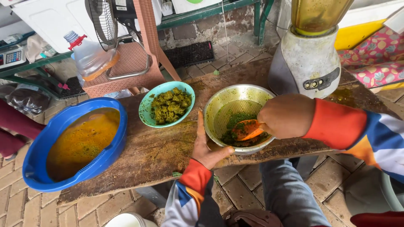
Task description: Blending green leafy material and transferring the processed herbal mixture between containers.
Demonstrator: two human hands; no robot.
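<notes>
Right hand (286, 115) grips orange spoon (247, 129), handle hidden, in metal sieve bowl (237, 115) | left hand (206, 147) open-palmed against bowl's left rim | green pulp beneath, apparently wet | turquoise bowl (148, 108) left of it

You stand over a floor of grey-brown paving bricks (248, 50) (worn, with dark joints and some small green bits on it). A rough wooden plank (160, 155) serves as the work surface and lies across the view. Behind it you see a salmon-pink plastic chair (130, 63) and, above it, a standing fan (103, 19) with a dark grille. A green metal shelf frame (210, 10) runs along the back. At the far right lies a flowered cloth (378, 59). The light is soft daylight, without hard shadows.
</notes>
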